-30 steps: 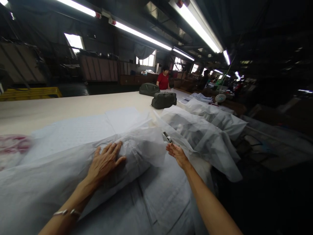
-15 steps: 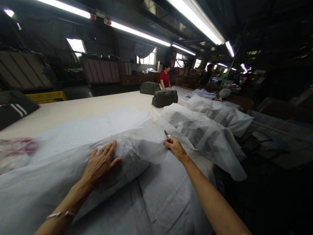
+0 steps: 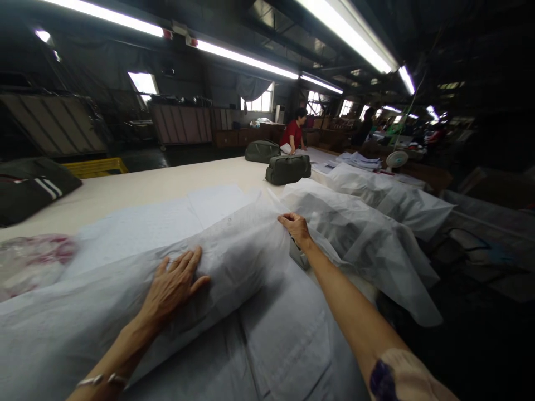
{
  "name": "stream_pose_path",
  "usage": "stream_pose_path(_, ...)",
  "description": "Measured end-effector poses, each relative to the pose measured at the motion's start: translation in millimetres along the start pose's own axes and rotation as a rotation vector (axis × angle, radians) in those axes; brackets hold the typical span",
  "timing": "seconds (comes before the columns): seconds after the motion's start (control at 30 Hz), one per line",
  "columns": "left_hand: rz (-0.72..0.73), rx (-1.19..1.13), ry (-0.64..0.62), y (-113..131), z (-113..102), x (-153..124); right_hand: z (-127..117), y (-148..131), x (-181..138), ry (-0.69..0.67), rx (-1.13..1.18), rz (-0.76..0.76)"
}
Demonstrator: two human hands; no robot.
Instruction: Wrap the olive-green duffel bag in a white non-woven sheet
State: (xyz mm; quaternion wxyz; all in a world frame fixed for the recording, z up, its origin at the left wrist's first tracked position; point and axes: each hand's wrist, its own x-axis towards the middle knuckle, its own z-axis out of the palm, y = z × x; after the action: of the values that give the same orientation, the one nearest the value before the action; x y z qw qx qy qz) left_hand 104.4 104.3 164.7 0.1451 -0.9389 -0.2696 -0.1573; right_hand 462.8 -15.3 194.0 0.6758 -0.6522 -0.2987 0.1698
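A milky, translucent plastic bag [image 3: 238, 262] lies stretched across the near side of the table, bulging over something hidden inside. My left hand [image 3: 173, 284] rests flat on top of it, fingers spread. At the bag's right end, my right hand [image 3: 295, 227] pinches the plastic edge between thumb and fingers. Just below that wrist, a grey-green piece [image 3: 298, 257] shows partly; I cannot make out what it is. More flat plastic bags [image 3: 288, 328] lie beneath, close to me.
Filled plastic bags [image 3: 355, 217] lie to the right along the table edge. Dark green duffel bags stand at the back [image 3: 288, 169] and left [image 3: 33, 186]. Clear-and-red plastic [image 3: 42, 259] lies at left. Across the pale table [image 3: 188, 175], a person in red [image 3: 293, 133] leans over it.
My right hand has moved up slightly, pulling the bag's end taut. The dark tip that stuck up by its fingers no longer shows there. My left hand stays on the bag.
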Motion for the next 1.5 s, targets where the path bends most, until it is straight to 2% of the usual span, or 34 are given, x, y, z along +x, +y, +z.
stream_pose_path(0.1, -0.03, -0.02, -0.003, 1, 1, -2, 0, 7, -6, -0.102, 0.051, 0.077)
stream_pose_path(0.2, -0.052, -0.042, -0.031, 4, -2, -2, -12, 18, -26, -0.231, 0.049, 0.173)
stream_pose_path(0.37, -0.09, -0.096, -0.079, 8, -9, -1, -32, 45, -45, -0.277, -0.064, 0.271)
stream_pose_path(0.53, -0.119, -0.141, -0.06, 11, -11, -2, -33, 60, -33, -0.136, -0.218, 0.23)
stream_pose_path(0.63, -0.136, -0.19, -0.061, 12, -12, -2, -27, 50, -27, 0.027, -0.341, 0.18)
stream_pose_path(0.7, -0.144, -0.222, -0.068, 12, -11, -2, -12, 31, -32, 0.157, -0.407, -0.001)
stream_pose_path(0.73, -0.148, -0.237, -0.069, 11, -11, -2, 2, 18, -38, 0.172, -0.417, -0.14)
stream_pose_path(0.77, -0.151, -0.251, -0.068, 11, -10, -2, 18, 4, -46, 0.132, -0.414, -0.298)
stream_pose_path(0.8, -0.154, -0.265, -0.066, 11, -10, -2, 37, -10, -56, 0.022, -0.392, -0.439)
stream_pose_path(0.87, -0.16, -0.288, -0.06, 12, -11, -2, 80, -33, -76, -0.383, -0.343, -0.586)
stream_pose_path(0.93, -0.167, -0.299, -0.052, 13, -12, -1, 120, -45, -89, -0.766, -0.34, -0.62)
stream_pose_path(0.97, -0.17, -0.301, -0.045, 13, -13, -1, 136, -45, -93, -0.877, -0.344, -0.609)
stream_pose_path(1.0, -0.171, -0.301, -0.035, 13, -14, -1, 149, -43, -94, -0.932, -0.35, -0.584)
stream_pose_path(1.1, -0.167, -0.293, 0.007, 12, -15, -1, 167, -28, -90, -0.9, -0.365, -0.503)
stream_pose_path(1.3, -0.037, -0.284, 0.125, 3, -9, -4, 169, -12, -82, -0.83, -0.445, -0.474)
stream_pose_path(1.4, 0.045, -0.282, 0.12, 2, -5, -3, 173, -13, -79, -0.832, -0.525, -0.448)
stream_pose_path(1.5, 0.011, -0.304, 0.076, 4, -1, 0, 178, -15, -77, -0.853, -0.679, -0.438)
